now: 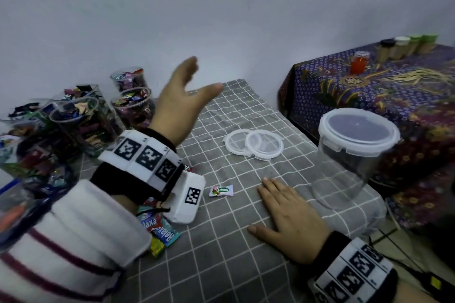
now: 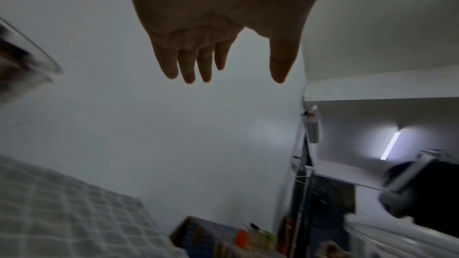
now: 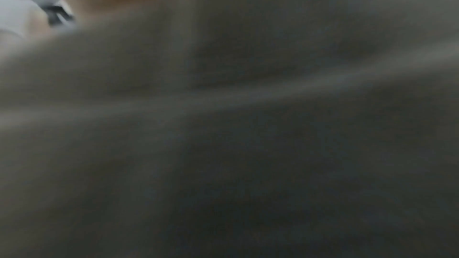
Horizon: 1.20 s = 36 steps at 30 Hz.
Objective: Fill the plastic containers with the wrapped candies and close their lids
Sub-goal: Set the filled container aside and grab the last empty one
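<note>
on the grey checked cloth [image 1: 236, 265] a wrapped candy [image 1: 221, 190] lay between both released hands, left hand [image 1: 182, 103] raised, right hand [image 1: 288, 219] flat; likely light, crinkly, slippery, best pinched by its wrapper ends.

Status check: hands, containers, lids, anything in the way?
Left hand open, raised. Right hand flat on cloth. Lidded container empty; filled ones unlidded. Two loose lids, one candy between.
</note>
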Available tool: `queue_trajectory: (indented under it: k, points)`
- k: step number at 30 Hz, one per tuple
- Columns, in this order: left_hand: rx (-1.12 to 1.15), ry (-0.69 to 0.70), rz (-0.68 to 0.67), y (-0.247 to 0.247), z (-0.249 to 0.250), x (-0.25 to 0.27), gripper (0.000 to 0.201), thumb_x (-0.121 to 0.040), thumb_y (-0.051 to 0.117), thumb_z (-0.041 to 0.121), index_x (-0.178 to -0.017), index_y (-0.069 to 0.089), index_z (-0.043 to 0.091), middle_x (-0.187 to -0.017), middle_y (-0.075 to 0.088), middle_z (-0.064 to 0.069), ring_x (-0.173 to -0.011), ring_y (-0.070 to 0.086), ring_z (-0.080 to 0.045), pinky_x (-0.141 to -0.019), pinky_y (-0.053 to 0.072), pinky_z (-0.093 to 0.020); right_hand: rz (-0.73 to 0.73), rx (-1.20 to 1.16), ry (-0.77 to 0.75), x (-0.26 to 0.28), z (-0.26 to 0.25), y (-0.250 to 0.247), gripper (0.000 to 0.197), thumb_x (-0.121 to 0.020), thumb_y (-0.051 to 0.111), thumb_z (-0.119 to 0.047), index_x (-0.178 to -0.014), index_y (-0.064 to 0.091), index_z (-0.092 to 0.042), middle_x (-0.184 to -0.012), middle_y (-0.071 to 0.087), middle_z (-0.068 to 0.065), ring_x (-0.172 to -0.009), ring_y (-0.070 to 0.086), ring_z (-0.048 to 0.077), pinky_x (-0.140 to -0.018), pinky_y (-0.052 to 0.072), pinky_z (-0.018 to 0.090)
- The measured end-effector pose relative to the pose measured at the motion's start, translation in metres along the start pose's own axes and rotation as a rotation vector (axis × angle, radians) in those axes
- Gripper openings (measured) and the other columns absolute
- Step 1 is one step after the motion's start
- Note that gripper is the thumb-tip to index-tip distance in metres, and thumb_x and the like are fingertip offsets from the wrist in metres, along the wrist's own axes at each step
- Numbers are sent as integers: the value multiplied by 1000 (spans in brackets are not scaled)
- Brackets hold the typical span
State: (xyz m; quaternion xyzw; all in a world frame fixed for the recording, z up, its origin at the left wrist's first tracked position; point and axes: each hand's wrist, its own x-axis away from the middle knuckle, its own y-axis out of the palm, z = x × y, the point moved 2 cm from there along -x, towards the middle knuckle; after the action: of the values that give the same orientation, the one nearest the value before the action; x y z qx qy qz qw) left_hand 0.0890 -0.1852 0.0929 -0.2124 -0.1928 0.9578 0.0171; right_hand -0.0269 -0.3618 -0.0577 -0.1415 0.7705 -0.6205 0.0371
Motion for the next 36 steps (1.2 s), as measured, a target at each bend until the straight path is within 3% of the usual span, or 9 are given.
queue_trajectory:
  k: [4,8,11,14,19,26,28,31,36]
  points:
    - [70,6,-320,50,24,13,108,-55,68,62,-147,26,26,-148,38,4,-132,37,-6,-108,32,-27,-2,19,-11,-3,6,-2,116,-53,-9,-81,-151,-1,-19,-158,-11,-2,-145,-11,12,-106,-20,24]
    - [24,15,-578,98,40,26,107,-64,78,50,-149,17,26,-154,26,4,-133,29,-3,-111,25,-29,36,2,-30,-4,7,2,118,-54,-14,-84,-151,2,-19,-159,-5,0,-146,-9,13,-107,-21,27]
    - [-52,0,-699,122,44,33,108,-69,78,46,-151,10,25,-157,16,4,-141,22,-12,-116,22,-39,86,-37,-46,-9,11,9,96,-77,6,-82,-152,9,-22,-160,2,-2,-146,-3,11,-120,-2,33]
    - [-84,-7,-760,135,46,38,107,-70,78,42,-151,11,21,-156,20,3,-141,24,-11,-116,20,-33,124,-61,-58,-14,15,22,80,-83,24,-67,-150,20,-24,-158,15,-3,-145,11,14,-117,15,38]
    - [20,1,-683,139,51,45,67,-65,85,31,-122,51,24,-118,62,8,-110,57,-8,-102,44,-37,172,-95,-37,-17,14,24,75,-84,33,-61,-148,29,-22,-154,19,-6,-144,19,16,-119,15,39]
    - [97,-5,-487,75,42,33,69,-47,83,47,-107,53,36,-110,64,14,-105,60,-2,-97,46,-27,32,-38,20,-5,8,4,113,-62,0,-89,-151,7,-21,-159,0,-3,-145,1,12,-119,1,31]
    - [115,8,-403,45,34,33,75,-47,81,48,-116,56,30,-112,67,12,-106,61,-3,-95,47,-26,49,-6,22,-3,4,0,108,-63,2,-84,-150,9,-22,-159,6,-2,-145,6,12,-115,-3,26]
    - [70,8,-326,3,23,45,65,-49,79,46,-109,57,36,-106,67,24,-101,61,7,-86,45,-10,19,15,18,-4,2,-2,114,-61,-2,-88,-151,7,-19,-159,1,-1,-146,-3,12,-108,-14,22]
    - [0,-83,-236,-40,-2,74,70,-42,77,52,-107,55,40,-105,63,33,-99,59,11,-79,43,-2,-12,67,19,-8,3,1,136,-37,-35,-83,-151,-1,-18,-159,-9,0,-145,-10,11,-110,-14,23]
